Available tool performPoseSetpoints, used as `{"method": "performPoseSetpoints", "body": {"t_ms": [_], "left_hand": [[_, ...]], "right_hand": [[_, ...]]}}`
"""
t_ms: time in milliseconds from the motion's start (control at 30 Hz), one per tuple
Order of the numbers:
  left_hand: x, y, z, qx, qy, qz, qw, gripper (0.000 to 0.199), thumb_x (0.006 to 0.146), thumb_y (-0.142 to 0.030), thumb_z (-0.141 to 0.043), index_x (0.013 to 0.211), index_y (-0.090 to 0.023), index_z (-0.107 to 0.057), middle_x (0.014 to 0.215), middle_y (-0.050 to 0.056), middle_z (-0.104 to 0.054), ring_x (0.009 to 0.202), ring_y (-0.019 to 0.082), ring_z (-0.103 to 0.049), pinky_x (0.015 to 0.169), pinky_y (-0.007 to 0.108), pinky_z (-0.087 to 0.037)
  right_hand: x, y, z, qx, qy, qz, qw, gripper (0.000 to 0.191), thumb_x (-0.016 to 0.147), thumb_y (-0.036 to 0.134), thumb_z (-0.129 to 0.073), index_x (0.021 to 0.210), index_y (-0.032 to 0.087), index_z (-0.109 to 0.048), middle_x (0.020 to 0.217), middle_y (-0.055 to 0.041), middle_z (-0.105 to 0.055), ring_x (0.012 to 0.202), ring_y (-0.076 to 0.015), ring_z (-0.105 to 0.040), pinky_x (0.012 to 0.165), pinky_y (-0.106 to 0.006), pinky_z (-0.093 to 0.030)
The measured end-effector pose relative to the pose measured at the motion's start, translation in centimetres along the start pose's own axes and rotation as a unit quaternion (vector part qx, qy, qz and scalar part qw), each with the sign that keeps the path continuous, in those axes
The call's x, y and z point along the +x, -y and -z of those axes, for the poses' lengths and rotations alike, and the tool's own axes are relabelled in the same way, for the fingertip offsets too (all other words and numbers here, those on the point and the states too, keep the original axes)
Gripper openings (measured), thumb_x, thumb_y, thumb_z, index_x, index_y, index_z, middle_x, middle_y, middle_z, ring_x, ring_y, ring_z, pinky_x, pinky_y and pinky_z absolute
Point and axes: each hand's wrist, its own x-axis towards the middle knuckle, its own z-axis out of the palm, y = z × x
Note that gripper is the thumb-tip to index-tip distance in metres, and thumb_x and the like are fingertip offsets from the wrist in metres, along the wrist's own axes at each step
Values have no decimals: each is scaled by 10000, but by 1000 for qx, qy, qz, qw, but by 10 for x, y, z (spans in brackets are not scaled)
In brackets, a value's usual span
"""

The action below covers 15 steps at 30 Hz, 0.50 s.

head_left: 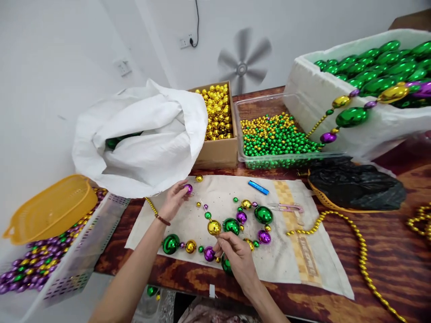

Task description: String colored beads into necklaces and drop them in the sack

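Observation:
My left hand pinches a shiny purple bead at its fingertips, over the upper left of a pale cloth. My right hand is closed on a bead string just below a gold bead. Past that bead sit a small green bead and a thin pale tip pointing up and left. The rest of the string loops over the cloth, with big green beads, purple beads and gold ones. Small loose beads lie near the tip. The right fingers hide part of the string.
Behind the cloth stand a white sack, a carton of gold beads, a clear bin and a foam box. A blue lighter, pink-handled snips and a gold bead chain lie rightward. A basket stands left.

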Motion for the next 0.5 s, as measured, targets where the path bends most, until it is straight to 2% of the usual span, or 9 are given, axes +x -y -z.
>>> {"method": "performPoseSetpoints", "body": {"t_ms": [33,100,167,233,300,400,500], "left_hand": [[-12,-7,-7,-128,19,24,991,443,821,-444,-692,1203,-225,-640,931,44,-708,748,163,-686,705,286,-541],[-32,-20,-18,-314,48,67,946,406,812,-414,-739,1143,-191,-668,887,31,-698,724,139,-673,706,268,-554],[-44,-28,-25,-408,48,99,906,289,829,-369,-744,1011,-149,-697,865,37,-704,735,133,-677,717,257,-572],[-49,-33,-30,-461,30,121,879,206,857,-321,-724,937,-132,-700,881,48,-719,759,132,-687,722,244,-583],[-51,-36,-32,-491,16,134,861,180,888,-290,-691,971,-131,-703,901,57,-727,781,135,-696,738,245,-594],[-52,-39,-35,-512,3,146,846,201,916,-272,-655,1036,-118,-702,888,66,-726,797,139,-701,767,249,-602],[-54,-44,-37,-522,-16,148,840,198,940,-276,-620,994,-106,-707,862,65,-722,786,133,-700,756,240,-609]], "right_hand": [[0,1,1,-5,-1,3,1000,254,930,415,-580,844,189,-660,670,-12,-695,570,-145,-662,562,-225,-542],[-2,3,2,-24,-1,14,1000,244,937,395,-571,833,192,-657,657,-7,-689,573,-143,-661,563,-218,-539],[-5,5,4,-51,1,29,998,242,943,383,-561,826,194,-657,646,-5,-685,564,-141,-653,558,-215,-532],[-8,5,6,-77,9,39,996,237,947,371,-551,832,194,-660,640,-4,-685,552,-139,-645,551,-213,-522],[-11,5,7,-98,17,44,994,233,952,358,-543,835,195,-660,633,-2,-682,551,-139,-642,556,-214,-516],[-14,3,7,-129,27,53,990,241,961,353,-526,833,197,-659,632,-2,-679,569,-143,-649,579,-221,-516],[-15,1,7,-150,33,58,986,245,963,353,-519,839,199,-662,636,-1,-680,573,-145,-655,583,-224,-516]]}}
